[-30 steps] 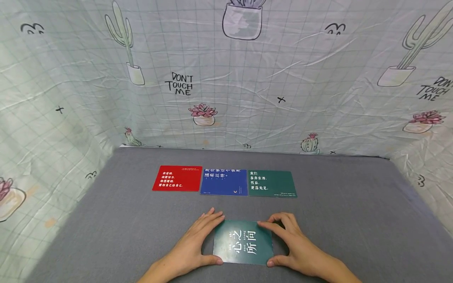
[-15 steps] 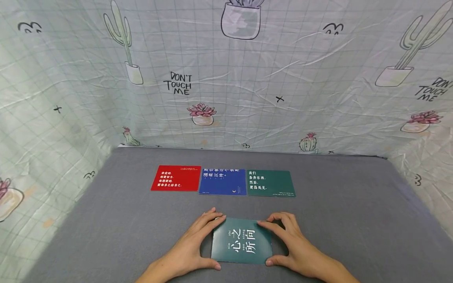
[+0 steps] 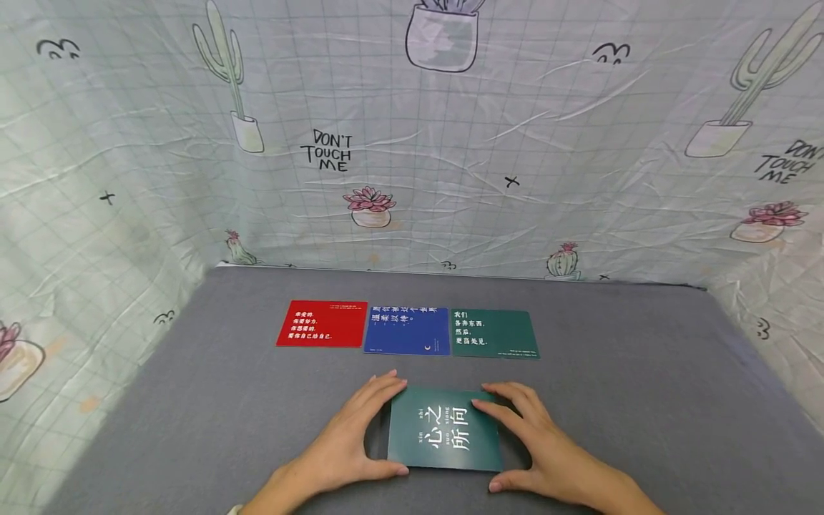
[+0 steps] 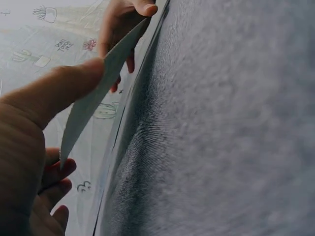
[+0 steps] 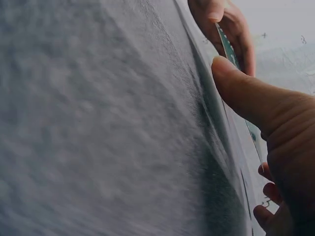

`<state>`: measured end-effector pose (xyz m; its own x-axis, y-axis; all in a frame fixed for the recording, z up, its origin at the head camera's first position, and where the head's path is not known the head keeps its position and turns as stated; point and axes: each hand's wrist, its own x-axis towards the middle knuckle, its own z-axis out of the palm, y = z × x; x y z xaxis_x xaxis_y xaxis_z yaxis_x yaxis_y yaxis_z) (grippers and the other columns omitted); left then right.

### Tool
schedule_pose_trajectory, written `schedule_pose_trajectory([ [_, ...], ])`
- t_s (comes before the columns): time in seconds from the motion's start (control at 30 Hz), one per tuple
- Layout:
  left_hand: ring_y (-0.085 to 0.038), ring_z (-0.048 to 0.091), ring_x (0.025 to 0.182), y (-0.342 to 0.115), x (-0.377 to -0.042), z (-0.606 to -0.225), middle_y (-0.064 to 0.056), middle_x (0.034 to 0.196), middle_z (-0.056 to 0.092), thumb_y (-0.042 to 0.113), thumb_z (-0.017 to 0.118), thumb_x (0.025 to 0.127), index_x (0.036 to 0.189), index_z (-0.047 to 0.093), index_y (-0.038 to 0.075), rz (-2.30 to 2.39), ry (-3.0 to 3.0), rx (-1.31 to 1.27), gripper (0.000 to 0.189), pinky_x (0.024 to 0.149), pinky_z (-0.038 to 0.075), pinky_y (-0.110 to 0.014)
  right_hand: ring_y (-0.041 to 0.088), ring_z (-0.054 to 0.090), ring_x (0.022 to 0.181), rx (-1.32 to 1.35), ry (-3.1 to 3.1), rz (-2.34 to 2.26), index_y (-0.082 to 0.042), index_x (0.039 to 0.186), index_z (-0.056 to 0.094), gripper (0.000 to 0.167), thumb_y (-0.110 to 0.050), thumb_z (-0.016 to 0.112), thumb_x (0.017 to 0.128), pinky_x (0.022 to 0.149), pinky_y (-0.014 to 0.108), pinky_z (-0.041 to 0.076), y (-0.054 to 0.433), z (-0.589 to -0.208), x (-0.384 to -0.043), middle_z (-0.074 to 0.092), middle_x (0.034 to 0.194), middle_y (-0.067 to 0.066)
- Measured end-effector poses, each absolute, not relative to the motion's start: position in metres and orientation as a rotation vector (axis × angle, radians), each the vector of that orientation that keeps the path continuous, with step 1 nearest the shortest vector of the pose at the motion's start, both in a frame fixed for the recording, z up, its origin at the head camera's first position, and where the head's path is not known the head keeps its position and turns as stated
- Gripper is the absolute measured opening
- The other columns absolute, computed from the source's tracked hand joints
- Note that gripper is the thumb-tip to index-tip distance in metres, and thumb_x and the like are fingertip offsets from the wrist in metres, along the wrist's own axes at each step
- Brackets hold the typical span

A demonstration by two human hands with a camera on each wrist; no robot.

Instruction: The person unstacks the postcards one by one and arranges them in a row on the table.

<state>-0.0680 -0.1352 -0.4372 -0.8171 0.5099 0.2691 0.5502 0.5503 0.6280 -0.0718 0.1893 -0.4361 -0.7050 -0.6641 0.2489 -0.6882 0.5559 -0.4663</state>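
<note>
A dark green card [image 3: 412,429] with white characters turned sideways is between my two hands at the near side of the table. My left hand [image 3: 350,429] grips its left end, thumb [image 4: 83,78] at the near edge and fingers at the far corner. At the right end, my right hand [image 3: 541,443] curves around the card, index fingertip over its face and thumb just off the near corner. In the left wrist view the card [image 4: 93,101] stands tilted, apart from the tabletop. Further back, red [image 3: 322,324], blue [image 3: 408,336] and green [image 3: 494,336] cards lie in a row.
A grey cloth covers the table [image 3: 193,400]. Behind it and at both sides hangs a pale sheet [image 3: 444,157] printed with cacti and lettering. The row of cards lies between my hands and the table's back edge.
The green card in my hands has shifted slightly away from me. My right thumb has slipped from its near corner to just beyond it. The three cards in the row stay put.
</note>
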Motion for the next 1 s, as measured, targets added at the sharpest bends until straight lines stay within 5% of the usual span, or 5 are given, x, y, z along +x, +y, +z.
schedule_pose_trajectory([
  [0.27, -0.017, 0.026, 0.139, -0.127, -0.075, -0.431, -0.002, 0.15, 0.036, 0.049, 0.083, 0.067, 0.144, 0.041, 0.015, -1.114, -2.699, -0.925, 0.095, 0.109, 0.029, -0.051, 0.022, 0.024, 0.133, 1.163, -2.674, 0.816, -0.021, 0.144, 0.043, 0.084, -0.049, 0.079, 0.073, 0.097, 0.037, 0.039, 0.195, -0.426, -0.081, 0.033, 0.148, 0.005],
  [0.67, -0.017, 0.022, 0.14, -0.115, -0.083, -0.427, -0.003, 0.15, 0.034, 0.048, 0.084, 0.067, 0.145, 0.04, 0.016, -1.129, -2.675, -0.928, 0.095, 0.105, 0.035, -0.053, 0.024, 0.024, 0.133, 1.198, -2.599, 0.906, -0.017, 0.143, 0.045, 0.085, -0.037, 0.084, 0.07, 0.104, 0.012, 0.019, 0.213, -0.416, -0.093, 0.033, 0.15, 0.007],
  [1.0, -0.016, 0.018, 0.142, -0.098, -0.095, -0.421, 0.001, 0.153, 0.029, 0.046, 0.084, 0.067, 0.146, 0.039, 0.014, -1.091, -2.69, -0.984, 0.096, 0.111, 0.026, -0.05, 0.022, 0.025, 0.132, 1.173, -2.652, 0.871, -0.018, 0.143, 0.044, 0.084, -0.037, 0.084, 0.071, 0.1, 0.022, 0.029, 0.233, -0.41, -0.104, 0.033, 0.15, 0.004],
])
